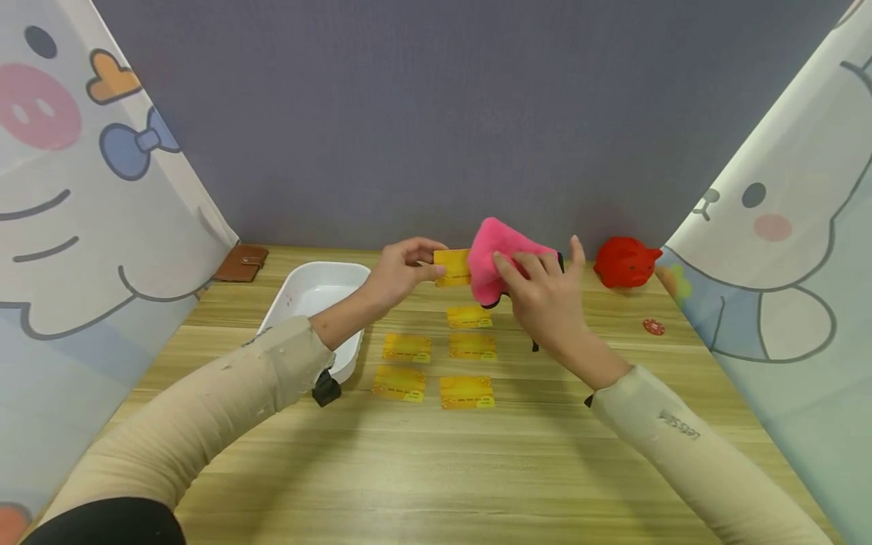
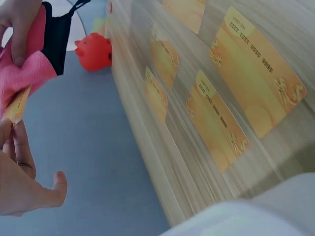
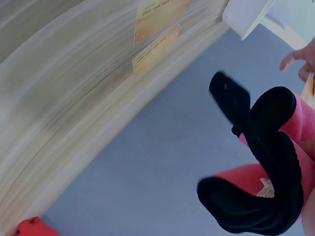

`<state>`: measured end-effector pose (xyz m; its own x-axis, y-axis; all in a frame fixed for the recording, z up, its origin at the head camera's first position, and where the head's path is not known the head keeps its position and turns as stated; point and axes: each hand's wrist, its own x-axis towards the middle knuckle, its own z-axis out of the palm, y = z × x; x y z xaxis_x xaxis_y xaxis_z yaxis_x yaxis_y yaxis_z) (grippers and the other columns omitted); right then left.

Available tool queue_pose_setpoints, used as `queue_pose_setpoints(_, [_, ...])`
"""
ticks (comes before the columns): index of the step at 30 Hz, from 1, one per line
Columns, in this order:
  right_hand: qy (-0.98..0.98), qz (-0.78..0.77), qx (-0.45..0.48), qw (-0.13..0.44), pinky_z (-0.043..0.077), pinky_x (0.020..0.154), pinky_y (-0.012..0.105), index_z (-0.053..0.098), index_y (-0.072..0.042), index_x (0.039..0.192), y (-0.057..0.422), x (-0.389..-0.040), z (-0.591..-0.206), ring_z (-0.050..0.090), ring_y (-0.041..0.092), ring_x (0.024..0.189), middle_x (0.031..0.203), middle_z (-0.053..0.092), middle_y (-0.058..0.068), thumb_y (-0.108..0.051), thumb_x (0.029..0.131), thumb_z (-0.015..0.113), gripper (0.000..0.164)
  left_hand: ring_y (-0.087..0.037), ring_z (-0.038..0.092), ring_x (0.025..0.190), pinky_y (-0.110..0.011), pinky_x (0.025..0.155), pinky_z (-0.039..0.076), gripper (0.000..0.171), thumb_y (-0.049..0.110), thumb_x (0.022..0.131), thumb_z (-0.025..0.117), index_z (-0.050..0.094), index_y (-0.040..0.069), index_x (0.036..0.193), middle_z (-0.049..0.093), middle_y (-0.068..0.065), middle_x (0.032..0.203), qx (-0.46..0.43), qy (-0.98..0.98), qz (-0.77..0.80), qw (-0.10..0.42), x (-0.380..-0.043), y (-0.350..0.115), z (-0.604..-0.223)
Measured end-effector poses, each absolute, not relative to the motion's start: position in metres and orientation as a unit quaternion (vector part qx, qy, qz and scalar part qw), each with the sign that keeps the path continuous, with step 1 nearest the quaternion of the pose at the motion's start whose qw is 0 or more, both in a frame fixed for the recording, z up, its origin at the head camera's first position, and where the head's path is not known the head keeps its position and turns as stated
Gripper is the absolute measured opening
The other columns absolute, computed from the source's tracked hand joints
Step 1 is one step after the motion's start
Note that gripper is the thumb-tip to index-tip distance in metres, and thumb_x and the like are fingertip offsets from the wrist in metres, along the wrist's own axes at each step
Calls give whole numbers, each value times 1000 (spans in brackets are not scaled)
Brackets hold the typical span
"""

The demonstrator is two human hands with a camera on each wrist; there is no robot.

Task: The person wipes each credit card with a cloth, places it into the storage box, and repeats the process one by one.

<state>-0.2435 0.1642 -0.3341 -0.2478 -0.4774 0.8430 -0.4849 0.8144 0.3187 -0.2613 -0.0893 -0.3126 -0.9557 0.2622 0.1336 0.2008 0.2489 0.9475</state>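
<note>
In the head view my left hand (image 1: 403, 274) pinches a yellow bank card (image 1: 452, 267) between thumb and fingers, above the table. The card's right end meets a soft pink cloth piece with black trim (image 1: 497, 259), and part of it is hidden there. My right hand (image 1: 548, 291) grips this pink piece from the right. The right wrist view shows its black-edged openings and a dangling black strap (image 3: 230, 98). Below the hands, several yellow cards (image 1: 467, 393) lie flat in two columns on the wooden table (image 1: 422, 462).
Left of the cards stands a white tray (image 1: 289, 291), partly behind my left forearm. A brown wallet (image 1: 241, 263) lies at the back left. At the back right sit a red piggy bank (image 1: 625, 263) and a small red chip (image 1: 653, 326). A grey panel (image 1: 422, 121) rises behind the table.
</note>
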Motion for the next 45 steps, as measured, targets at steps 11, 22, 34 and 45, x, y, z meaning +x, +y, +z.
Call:
queue_pose_setpoints(11, [-798,15,276,536,30,104,76,69,-14,116,181,-245,-334,60,38,77,96,69,12,-13,91,72,25,-26,64,86,-36,72,45,36,14,95,70,65,20,130,66,-7,100,182,804,565,-13,-266,-105,-317])
queue_pose_setpoints(22, [-800,24,277,531,29,104,77,71,-13,116,183,-244,-334,61,39,77,95,70,14,-14,92,72,25,-20,68,101,-41,83,55,25,25,101,62,70,18,124,71,-4,121,220,844,488,-31,-266,-109,-321])
queue_pose_setpoints(34, [-804,33,278,524,29,106,76,71,-14,117,182,-243,-334,62,38,79,95,70,13,-13,89,75,29,-23,57,121,-43,106,46,37,-1,98,58,64,14,131,63,-3,131,293,883,354,-100,-270,-111,-323])
queue_pose_setpoints(45, [-803,33,282,524,30,104,76,71,-14,118,182,-243,-335,62,39,77,94,71,14,-13,87,77,31,-11,47,65,-27,58,40,17,32,92,71,78,18,100,58,4,80,326,885,274,-187,-265,-107,-325])
